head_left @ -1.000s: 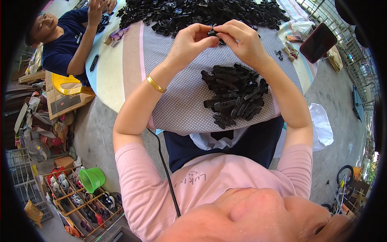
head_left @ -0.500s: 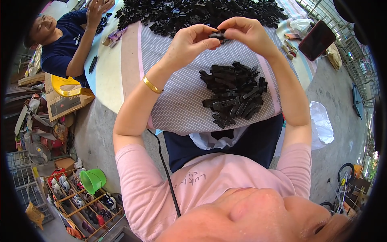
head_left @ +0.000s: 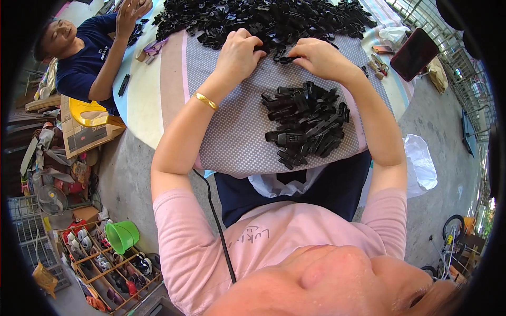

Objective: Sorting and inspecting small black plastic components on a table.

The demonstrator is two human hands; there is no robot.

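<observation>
At the near edge of a large heap of black plastic parts (head_left: 253, 21), my left hand (head_left: 240, 55) has its fingers curled in among the pieces. What lies between its fingertips is hidden. My right hand (head_left: 324, 59) pinches a small black plastic clip (head_left: 286, 60) between thumb and fingers, just in front of the heap. Closer to me, a smaller pile of similar black clips (head_left: 305, 124) rests on the dotted grey cloth (head_left: 232, 134).
Across the table at the left, a co-worker (head_left: 97, 58) has raised hands. A dark phone-like screen (head_left: 415, 54) stands at the right, with small tools (head_left: 377, 66) beside it. One black part (head_left: 124, 85) lies alone near the left edge. A white bag (head_left: 420, 163) hangs right.
My hands have moved apart; both were together on one small black part. My left hand has gone to the heap's edge, and my right hand has lowered slightly with a clip.
</observation>
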